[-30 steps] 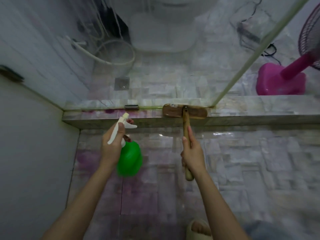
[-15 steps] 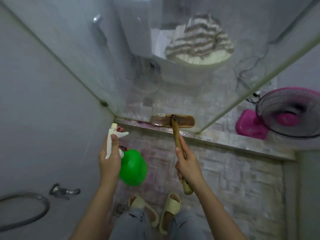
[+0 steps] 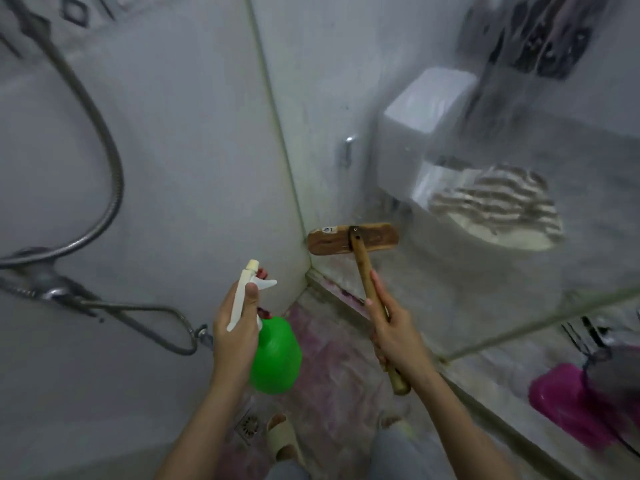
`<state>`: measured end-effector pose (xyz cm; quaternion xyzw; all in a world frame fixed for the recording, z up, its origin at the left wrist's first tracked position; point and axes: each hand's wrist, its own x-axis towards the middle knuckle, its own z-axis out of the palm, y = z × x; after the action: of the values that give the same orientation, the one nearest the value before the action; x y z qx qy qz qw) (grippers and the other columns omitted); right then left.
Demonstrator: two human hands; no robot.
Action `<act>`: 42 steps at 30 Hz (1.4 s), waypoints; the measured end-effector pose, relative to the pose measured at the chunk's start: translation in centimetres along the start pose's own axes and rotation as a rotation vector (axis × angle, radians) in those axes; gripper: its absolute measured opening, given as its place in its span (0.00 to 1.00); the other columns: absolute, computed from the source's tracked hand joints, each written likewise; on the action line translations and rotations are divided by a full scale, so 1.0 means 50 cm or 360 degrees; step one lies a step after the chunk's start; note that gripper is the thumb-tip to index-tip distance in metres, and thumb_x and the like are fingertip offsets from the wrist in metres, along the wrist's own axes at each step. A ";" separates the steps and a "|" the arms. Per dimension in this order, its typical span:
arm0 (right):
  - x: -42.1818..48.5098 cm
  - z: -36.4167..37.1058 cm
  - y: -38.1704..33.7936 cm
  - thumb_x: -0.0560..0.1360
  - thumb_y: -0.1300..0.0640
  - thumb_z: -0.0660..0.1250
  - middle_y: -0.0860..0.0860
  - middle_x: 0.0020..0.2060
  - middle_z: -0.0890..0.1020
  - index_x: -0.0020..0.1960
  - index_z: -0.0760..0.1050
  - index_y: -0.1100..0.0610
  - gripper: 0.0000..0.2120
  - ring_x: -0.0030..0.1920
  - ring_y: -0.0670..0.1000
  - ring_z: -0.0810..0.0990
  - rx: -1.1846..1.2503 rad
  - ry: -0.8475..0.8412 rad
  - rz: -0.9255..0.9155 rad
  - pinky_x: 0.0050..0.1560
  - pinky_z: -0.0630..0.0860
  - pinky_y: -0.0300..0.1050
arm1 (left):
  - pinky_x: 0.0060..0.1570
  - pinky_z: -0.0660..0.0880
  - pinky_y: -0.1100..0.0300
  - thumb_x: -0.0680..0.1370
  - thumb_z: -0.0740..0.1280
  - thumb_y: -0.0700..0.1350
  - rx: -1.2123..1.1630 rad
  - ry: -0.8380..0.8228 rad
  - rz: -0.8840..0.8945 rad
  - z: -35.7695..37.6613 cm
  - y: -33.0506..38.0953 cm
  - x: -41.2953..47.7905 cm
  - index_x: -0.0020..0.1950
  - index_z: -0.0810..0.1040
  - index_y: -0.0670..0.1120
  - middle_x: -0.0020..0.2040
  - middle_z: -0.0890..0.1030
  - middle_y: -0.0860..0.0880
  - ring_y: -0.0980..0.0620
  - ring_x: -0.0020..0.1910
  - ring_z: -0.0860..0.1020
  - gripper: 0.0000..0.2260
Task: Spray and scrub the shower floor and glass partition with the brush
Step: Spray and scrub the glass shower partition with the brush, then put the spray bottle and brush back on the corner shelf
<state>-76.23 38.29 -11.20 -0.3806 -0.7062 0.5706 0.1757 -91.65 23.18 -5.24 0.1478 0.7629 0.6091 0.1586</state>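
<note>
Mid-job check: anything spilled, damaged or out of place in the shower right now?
Pinkish-purple blotches spread over the pale tiled shower floor and along the foot of the glass partition, looking like staining or pooled cleaner. The glass is cloudy with streaks. Nothing looks broken. The wooden scrub brush and green spray bottle are held normally.

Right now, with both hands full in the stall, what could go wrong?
Slip: the floor looks wet, and with the left hand gripping the spray bottle and the right hand gripping the brush, neither is free to catch a fall.
Impact: the brush's hard wooden head is up at the glass partition near the corner; a hard shove might knock the pane.
</note>
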 end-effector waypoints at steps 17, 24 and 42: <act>-0.129 0.108 -0.064 0.81 0.52 0.59 0.40 0.24 0.70 0.72 0.58 0.33 0.24 0.23 0.44 0.69 -0.0336 -0.1936 -0.0820 0.24 0.70 0.42 | 0.44 0.76 0.71 0.79 0.60 0.58 -0.0141 0.1966 -0.0239 -0.060 0.056 -0.589 0.52 0.82 0.68 0.50 0.85 0.62 0.64 0.47 0.80 0.11; -0.392 0.145 -0.024 0.81 0.52 0.59 0.49 0.25 0.65 0.71 0.58 0.30 0.24 0.24 0.48 0.65 -0.0340 -0.2718 -0.0920 0.22 0.66 0.41 | 0.40 0.76 0.64 0.80 0.59 0.57 0.0038 0.2720 -0.0307 0.002 0.093 -0.929 0.53 0.81 0.70 0.53 0.85 0.63 0.58 0.34 0.77 0.12; -0.933 -0.088 0.173 0.80 0.56 0.61 0.36 0.34 0.72 0.71 0.61 0.35 0.25 0.26 0.43 0.67 -0.0453 -0.4002 -0.1211 0.26 0.68 0.37 | 0.39 0.74 0.63 0.78 0.62 0.62 0.0196 0.4130 -0.0228 0.296 0.259 -1.592 0.61 0.80 0.58 0.52 0.87 0.57 0.57 0.40 0.77 0.17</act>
<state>-40.06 7.36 -9.36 0.6110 -0.5020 0.3692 -0.4883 -12.88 5.67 9.28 -0.5794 0.3916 0.2612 -0.6654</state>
